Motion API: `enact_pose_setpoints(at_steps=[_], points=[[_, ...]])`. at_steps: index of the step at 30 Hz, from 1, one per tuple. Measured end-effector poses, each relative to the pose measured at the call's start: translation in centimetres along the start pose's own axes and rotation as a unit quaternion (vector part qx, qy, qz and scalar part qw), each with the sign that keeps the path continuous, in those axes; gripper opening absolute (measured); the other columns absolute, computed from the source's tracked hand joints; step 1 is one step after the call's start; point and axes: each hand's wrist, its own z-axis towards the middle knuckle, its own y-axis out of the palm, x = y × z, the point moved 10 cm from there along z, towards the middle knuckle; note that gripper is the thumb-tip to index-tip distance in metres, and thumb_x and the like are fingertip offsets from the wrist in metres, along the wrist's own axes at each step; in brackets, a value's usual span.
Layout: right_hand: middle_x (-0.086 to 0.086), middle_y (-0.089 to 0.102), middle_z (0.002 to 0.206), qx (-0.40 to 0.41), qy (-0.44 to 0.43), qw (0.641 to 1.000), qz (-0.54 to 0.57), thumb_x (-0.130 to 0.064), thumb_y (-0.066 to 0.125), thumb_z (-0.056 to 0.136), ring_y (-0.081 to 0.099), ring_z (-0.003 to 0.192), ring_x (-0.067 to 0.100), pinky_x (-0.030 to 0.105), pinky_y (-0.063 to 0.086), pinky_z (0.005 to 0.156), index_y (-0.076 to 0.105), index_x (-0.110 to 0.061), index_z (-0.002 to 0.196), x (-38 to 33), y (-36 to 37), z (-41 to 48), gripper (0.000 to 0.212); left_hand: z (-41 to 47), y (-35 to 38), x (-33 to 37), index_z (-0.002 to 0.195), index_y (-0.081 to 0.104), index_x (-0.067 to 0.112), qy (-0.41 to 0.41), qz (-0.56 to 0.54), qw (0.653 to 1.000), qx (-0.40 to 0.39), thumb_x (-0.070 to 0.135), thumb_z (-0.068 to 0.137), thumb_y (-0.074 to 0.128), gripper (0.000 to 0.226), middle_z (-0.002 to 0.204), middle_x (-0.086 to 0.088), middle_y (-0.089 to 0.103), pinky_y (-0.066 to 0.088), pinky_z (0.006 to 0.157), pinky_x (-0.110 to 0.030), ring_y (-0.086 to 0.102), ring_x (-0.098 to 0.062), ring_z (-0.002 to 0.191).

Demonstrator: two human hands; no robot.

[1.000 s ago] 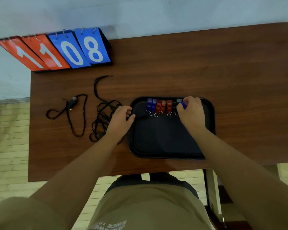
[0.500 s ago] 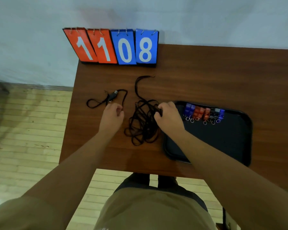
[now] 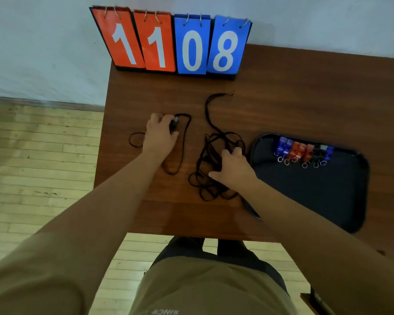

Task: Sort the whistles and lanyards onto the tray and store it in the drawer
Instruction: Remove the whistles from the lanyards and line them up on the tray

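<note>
Lanyard-gathering step: whistles (image 3: 303,152) sit on tray (image 3: 316,189) at 3 o'clock. Left hand (image 3: 159,135) covers single lanyard (image 3: 175,126), grip unclear; right hand (image 3: 233,171) clutches lanyard tangle (image 3: 212,153). Next, likely: lift cords trayward.

- Table (image 3: 282,103): wood grain, smooth, with a soft sheen.
- Tray (image 3: 316,196), right of the frame: black plastic, matt bed, slightly shiny rim.
- Whistles (image 3: 303,151): glossy, translucent-looking plastic, each with a small metal ring.
- Tangled lanyards (image 3: 205,189), centre: thin black cord, matt cloth.
- Single lanyard (image 3: 186,135): the same matt cord, with a small metallic clip.
- Scoreboard cards (image 3: 191,46), top: smooth, faintly glossy sheets on metal rings.
- Floor (image 3: 37,160), left: pale wood planks, dull.
- Shirt (image 3: 203,287), bottom: matt cloth.
</note>
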Motion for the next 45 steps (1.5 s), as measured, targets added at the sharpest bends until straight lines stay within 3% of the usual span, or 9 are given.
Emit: enact_pose_setpoints(at_steps=[6, 9, 16, 22, 26, 32, 39, 42, 45], points=[[0.012, 0.033, 0.137, 0.06, -0.07, 0.996, 0.001, -0.014, 0.066, 0.094, 0.052, 0.117, 0.033, 0.042, 0.055, 0.091, 0.041, -0.012, 0.14, 0.0, 0.9, -1.1, 0.052, -0.9, 0.1, -0.1, 0.123, 0.055, 0.014, 0.032, 0.003, 0.999, 0.015, 0.017, 0.1, 0.059, 0.024, 0.13, -0.01, 0.045, 0.049, 0.096, -0.047, 0.045, -0.032, 0.123], [0.008, 0.044, 0.13, 0.092, -0.06, 0.989, 0.099, -0.015, 0.061, 0.098, 0.061, 0.103, 0.029, 0.036, 0.054, 0.085, 0.053, -0.012, 0.132, 0.4, -0.6, -1.0, 0.035, -2.3, -0.6, 1.0, 0.125, 0.054, 0.013, 0.052, -0.025, 0.998, 0.034, 0.019, 0.101, 0.056, 0.025, 0.128, -0.009, 0.05, 0.047, 0.097, -0.041, 0.045, -0.028, 0.122], [0.003, 0.052, 0.128, 0.186, -0.025, 0.948, 0.256, -0.036, 0.064, 0.096, 0.055, 0.114, 0.018, 0.032, 0.048, 0.097, 0.058, -0.017, 0.13, 1.1, -6.0, -2.1, 0.04, -7.2, -0.1, 3.5, 0.133, 0.054, 0.023, 0.026, -0.218, 0.975, -0.02, 0.026, 0.102, 0.055, 0.031, 0.113, 0.011, 0.062, 0.05, 0.076, -0.021, 0.063, 0.001, 0.089], [-0.001, 0.07, 0.102, 0.084, -0.069, 0.888, 0.446, -0.035, 0.064, 0.097, 0.069, 0.089, 0.014, 0.035, 0.059, 0.079, 0.067, -0.022, 0.12, -0.4, -7.1, -4.8, 0.027, -9.5, 2.2, 7.4, 0.124, 0.057, 0.029, 0.024, -0.336, 0.931, -0.139, 0.03, 0.102, 0.056, 0.022, 0.098, 0.006, 0.072, 0.052, 0.066, -0.019, 0.066, -0.009, 0.072], [0.005, 0.076, 0.1, 0.053, -0.063, 0.846, 0.527, -0.025, 0.062, 0.099, 0.07, 0.087, 0.014, 0.036, 0.057, 0.083, 0.072, -0.02, 0.118, 1.0, -6.8, -6.4, 0.022, -11.0, 3.9, 10.1, 0.114, 0.053, 0.02, 0.009, -0.392, 0.897, -0.206, 0.03, 0.101, 0.057, 0.016, 0.094, -0.002, 0.072, 0.054, 0.076, -0.034, 0.064, -0.013, 0.074], [0.01, 0.068, 0.097, 0.03, -0.065, 0.766, 0.639, -0.016, 0.064, 0.097, 0.063, 0.089, 0.018, 0.035, 0.056, 0.086, 0.072, -0.013, 0.117, 4.9, -6.6, -7.6, 0.021, -11.6, 6.8, 14.0, 0.114, 0.053, 0.007, -0.015, -0.474, 0.847, -0.241, 0.031, 0.102, 0.054, 0.028, 0.087, -0.001, 0.07, 0.052, 0.073, -0.032, 0.06, -0.016, 0.074], [0.006, 0.073, 0.106, 0.121, -0.003, 0.72, 0.683, -0.021, 0.06, 0.1, 0.069, 0.102, 0.025, 0.042, 0.054, 0.091, 0.069, -0.016, 0.109, 15.0, -8.1, -8.6, 0.014, -11.0, 10.3, 20.2, 0.104, 0.057, 0.019, -0.009, -0.304, 0.93, -0.205, 0.041, 0.103, 0.048, 0.024, 0.093, 0.003, 0.071, 0.047, 0.072, -0.026, 0.065, -0.012, 0.082], [0.002, 0.074, 0.101, 0.186, 0.073, 0.768, 0.609, -0.031, 0.06, 0.1, 0.071, 0.084, 0.019, 0.033, 0.058, 0.076, 0.067, -0.022, 0.116, 21.7, -8.4, -9.5, 0.02, -9.3, 11.4, 21.6, 0.103, 0.06, 0.019, 0.025, -0.168, 0.977, -0.129, 0.028, 0.1, 0.056, 0.01, 0.102, 0.004, 0.062, 0.043, 0.08, -0.024, 0.059, -0.013, 0.094], [-0.004, 0.07, 0.103, 0.231, 0.133, 0.808, 0.526, -0.029, 0.058, 0.102, 0.066, 0.082, 0.016, 0.035, 0.057, 0.079, 0.062, -0.018, 0.13, 27.9, -8.7, -10.1, 0.03, -8.1, 12.4, 23.0, 0.113, 0.06, 0.016, 0.058, -0.1, 0.99, -0.081, 0.018, 0.097, 0.061, 0.016, 0.115, -0.001, 0.052, 0.043, 0.091, -0.023, 0.057, -0.016, 0.104]])
